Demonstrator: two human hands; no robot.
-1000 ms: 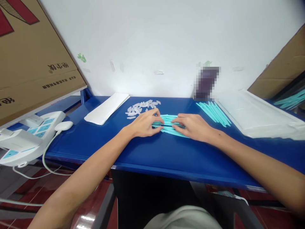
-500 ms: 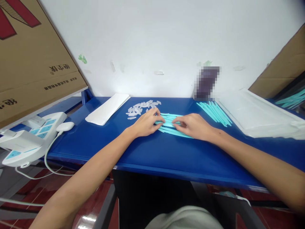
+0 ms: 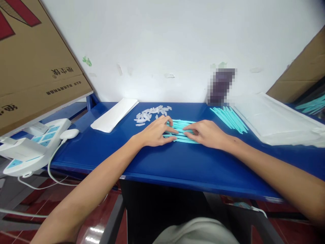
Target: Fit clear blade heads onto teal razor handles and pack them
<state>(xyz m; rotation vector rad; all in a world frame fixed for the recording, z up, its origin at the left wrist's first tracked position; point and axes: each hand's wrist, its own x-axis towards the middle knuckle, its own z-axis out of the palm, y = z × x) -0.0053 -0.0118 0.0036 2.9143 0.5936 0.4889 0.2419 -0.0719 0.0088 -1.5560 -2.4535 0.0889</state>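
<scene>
Several turquoise flat strips (image 3: 180,124) lie side by side on the blue table, running left to right between my hands. My left hand (image 3: 157,131) rests over their left ends, thumb and fingers spread apart, with fingertips touching the strips. At their right part, my right hand (image 3: 207,133) has thumb and index finger closed about one of the middle strips; the other fingers are curled under and partly hidden. Beyond my left hand lies a loose scatter of small whitish translucent pieces (image 3: 146,116).
More turquoise strips (image 3: 230,119) lie at the back right, beside a white plastic bag (image 3: 279,123). A folded white sheet (image 3: 114,115) lies at the left. A power strip (image 3: 38,149) with plugs and a large cardboard box (image 3: 38,64) stand further left. A white wall (image 3: 152,44) bounds the back.
My left hand's thumb and index finger have spread apart over the strips, which now lie more evenly side by side. My right hand has hardly moved.
</scene>
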